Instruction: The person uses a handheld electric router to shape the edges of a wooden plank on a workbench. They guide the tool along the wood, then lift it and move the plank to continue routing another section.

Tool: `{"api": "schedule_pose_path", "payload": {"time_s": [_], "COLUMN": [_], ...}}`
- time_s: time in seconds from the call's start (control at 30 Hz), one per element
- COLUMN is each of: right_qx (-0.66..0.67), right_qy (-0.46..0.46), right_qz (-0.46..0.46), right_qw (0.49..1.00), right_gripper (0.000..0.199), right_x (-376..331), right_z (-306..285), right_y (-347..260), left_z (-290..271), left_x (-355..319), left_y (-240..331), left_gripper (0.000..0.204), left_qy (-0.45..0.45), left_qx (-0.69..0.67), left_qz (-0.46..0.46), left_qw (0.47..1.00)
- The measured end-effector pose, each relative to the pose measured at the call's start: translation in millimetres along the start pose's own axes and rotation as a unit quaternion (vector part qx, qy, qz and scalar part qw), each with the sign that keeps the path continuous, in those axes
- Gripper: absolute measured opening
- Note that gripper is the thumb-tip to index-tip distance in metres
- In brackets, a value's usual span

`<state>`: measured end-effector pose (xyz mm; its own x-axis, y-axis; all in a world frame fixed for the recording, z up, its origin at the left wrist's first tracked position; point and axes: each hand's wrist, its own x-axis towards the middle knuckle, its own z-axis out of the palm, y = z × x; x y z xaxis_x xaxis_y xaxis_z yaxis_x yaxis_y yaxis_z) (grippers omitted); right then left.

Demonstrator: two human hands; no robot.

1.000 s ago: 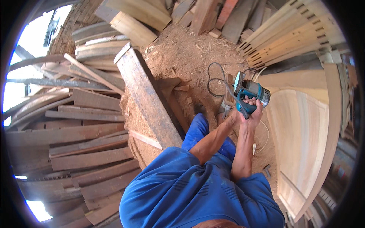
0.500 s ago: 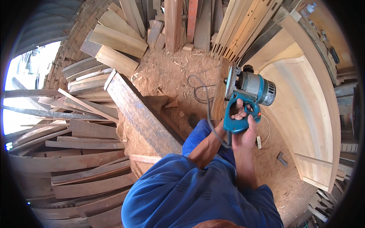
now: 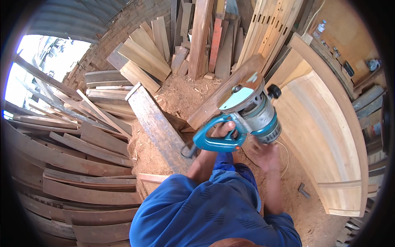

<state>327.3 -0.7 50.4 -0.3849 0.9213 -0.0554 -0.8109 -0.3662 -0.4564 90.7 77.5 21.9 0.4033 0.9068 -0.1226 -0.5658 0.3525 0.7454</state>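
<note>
A teal and silver handheld router is held up in front of my body, its round base plate tilted upward and its motor end pointing down to the right. Around its teal loop handle my left hand is closed. My right hand is just below the motor end, smeared by motion, so its fingers and any contact cannot be made out. Behind the router stands a brown wooden plank. The router's cord loops near the handle's lower end.
A paint-worn beam slants to my left, with stacked curved boards beyond it. A large arched wooden panel leans at right. A small hammer-like tool lies on the sawdust floor. Planks stand at the back.
The router has been tipped over, its base plate swinging upward and its handle leftward. My right hand has let go of the handle and moved beneath the motor. The view has shifted slightly.
</note>
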Motion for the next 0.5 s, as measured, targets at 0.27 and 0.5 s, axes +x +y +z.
{"api": "schedule_pose_path", "payload": {"time_s": [0.27,0.5], "right_qx": [-0.074,-0.113], "right_qy": [0.051,0.077], "right_qz": [0.024,-0.011], "right_qw": [0.996,0.991], "right_gripper": [0.078,0.081], "right_x": [-68.4,-109.4], "right_z": [-1.4,28.3], "right_y": [25.8,44.9], "left_z": [15.9,19.3], "left_x": [-67.6,-95.2], "left_y": [-6.7,-8.1], "left_gripper": [0.061,0.061], "left_qy": [-0.027,-0.032], "left_qx": [0.024,0.045], "left_qz": [-0.053,-0.067], "left_qw": [0.998,0.996]}}
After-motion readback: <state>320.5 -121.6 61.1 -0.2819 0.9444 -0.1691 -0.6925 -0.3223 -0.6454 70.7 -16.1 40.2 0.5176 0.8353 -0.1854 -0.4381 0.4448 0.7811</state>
